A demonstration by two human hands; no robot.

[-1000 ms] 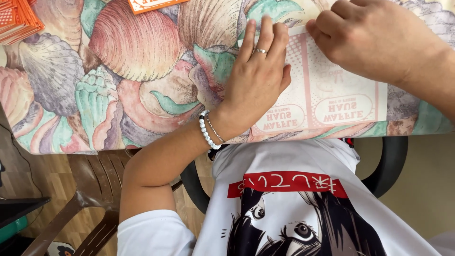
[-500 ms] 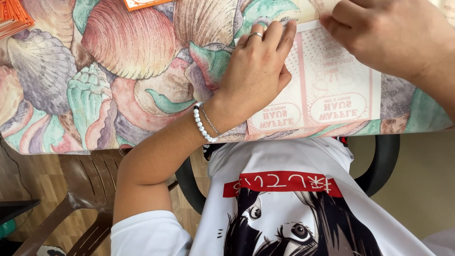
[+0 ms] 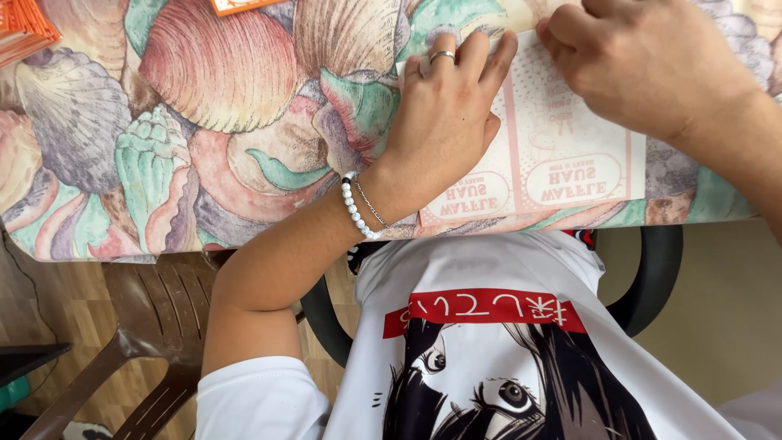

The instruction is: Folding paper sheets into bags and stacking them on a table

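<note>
from the head view i see my left hand [image 3: 444, 122] lying flat on a pale printed cardboard sheet [image 3: 554, 167], fingers stretched out and close together, palm pressing the sheet's left part down. there is a ring [image 3: 441, 56] on one finger and a white bead bracelet [image 3: 354, 208] with a thin chain at the wrist. my right hand [image 3: 652, 69] sits on the upper right part of the same sheet, fingers curled in toward the palm with the knuckles up; the fingertips bear down near the sheet's top edge, but i cannot tell whether they pinch a fold or only press, since the hand hides them. the two hands are near each other, not touching.

the sheet lies on the table [image 3: 204, 122], which is covered by a cloth with big seashells in pink, green and grey. the sheet has pink lines and oval marks, and its near edge reaches just about to the table's edge closest to me. it looks flat, with a straight pink stripe running between my hands.

at the far left corner i see a stack of orange pieces [image 3: 24, 28], and another orange-edged card [image 3: 244, 5] at the top edge, both well apart from my hands. below the table is a brown plastic chair [image 3: 147, 326] on a wooden floor, and my white printed t-shirt [image 3: 505, 358].
</note>
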